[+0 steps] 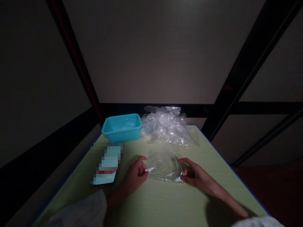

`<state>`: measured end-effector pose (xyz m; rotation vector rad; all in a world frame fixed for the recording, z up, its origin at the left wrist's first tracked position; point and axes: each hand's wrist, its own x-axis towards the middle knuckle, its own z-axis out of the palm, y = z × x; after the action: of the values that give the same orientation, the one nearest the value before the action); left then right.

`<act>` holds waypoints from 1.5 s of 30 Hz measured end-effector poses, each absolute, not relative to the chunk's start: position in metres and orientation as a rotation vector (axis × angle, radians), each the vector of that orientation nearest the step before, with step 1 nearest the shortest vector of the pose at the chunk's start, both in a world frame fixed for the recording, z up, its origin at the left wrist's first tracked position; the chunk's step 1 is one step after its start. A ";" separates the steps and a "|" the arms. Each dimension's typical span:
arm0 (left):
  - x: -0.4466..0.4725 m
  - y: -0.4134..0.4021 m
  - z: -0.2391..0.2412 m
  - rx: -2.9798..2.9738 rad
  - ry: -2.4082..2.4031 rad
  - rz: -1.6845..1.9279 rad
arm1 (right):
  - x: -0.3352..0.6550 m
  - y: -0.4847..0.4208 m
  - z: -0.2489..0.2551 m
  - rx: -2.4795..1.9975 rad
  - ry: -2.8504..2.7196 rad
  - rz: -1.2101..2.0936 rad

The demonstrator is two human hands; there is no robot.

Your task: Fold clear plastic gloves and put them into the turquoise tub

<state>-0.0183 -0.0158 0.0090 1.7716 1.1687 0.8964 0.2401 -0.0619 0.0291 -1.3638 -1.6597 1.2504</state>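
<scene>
A small clear plastic bag (164, 167) lies flat on the pale green table (165, 205) in front of me. My left hand (134, 176) pinches the bag's left edge with thumb and fingers closed. My right hand (195, 176) grips the bag's right edge, fingers curled around it. Both hands rest low on the tabletop, with the bag stretched between them.
A pile of crumpled clear plastic bags (168, 126) sits at the table's far edge. Left of it stands a turquoise plastic tub (123, 127). A blurred flat object (107, 164) lies at the left. Dark metal frame bars (236, 85) rise behind the table.
</scene>
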 end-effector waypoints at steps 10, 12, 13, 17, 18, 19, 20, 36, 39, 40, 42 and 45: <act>-0.021 -0.013 0.001 1.842 1.177 0.894 | 0.236 -0.064 0.021 -1.409 -1.800 1.031; -0.021 -0.013 0.001 1.847 1.177 0.888 | 0.235 -0.064 0.020 -1.429 -1.852 0.977; -0.021 -0.013 0.000 1.849 1.178 0.885 | 0.234 -0.064 0.019 -1.443 -1.877 0.958; -0.023 -0.015 -0.001 1.869 1.208 0.872 | 0.234 -0.067 0.022 -1.549 -1.959 0.861; -0.024 -0.016 0.000 1.879 1.230 0.880 | 0.234 -0.068 0.024 -1.569 -1.965 0.803; -0.025 -0.016 0.001 1.900 1.251 0.893 | 0.234 -0.069 0.027 -1.567 -1.972 0.725; -0.027 -0.017 0.003 1.937 1.262 0.907 | 0.233 -0.071 0.031 -1.542 -1.989 0.638; -0.037 -0.029 0.019 2.689 0.678 0.254 | 0.225 -0.080 0.027 -1.092 -2.747 0.607; -0.037 -0.028 0.018 2.701 0.675 0.250 | 0.225 -0.080 0.026 -1.088 -2.740 0.603; -0.037 -0.028 0.018 2.705 0.672 0.250 | 0.225 -0.080 0.025 -1.083 -2.734 0.596; -0.037 -0.028 0.018 2.713 0.672 0.243 | 0.226 -0.079 0.022 -1.062 -2.724 0.576; -0.037 -0.028 0.018 2.735 0.682 0.215 | 0.226 -0.079 0.019 -1.038 -2.724 0.532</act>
<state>-0.0370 -0.0278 0.0175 2.7350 0.6824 0.2149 0.2257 -0.0788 0.0189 -1.0383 -2.7237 0.5315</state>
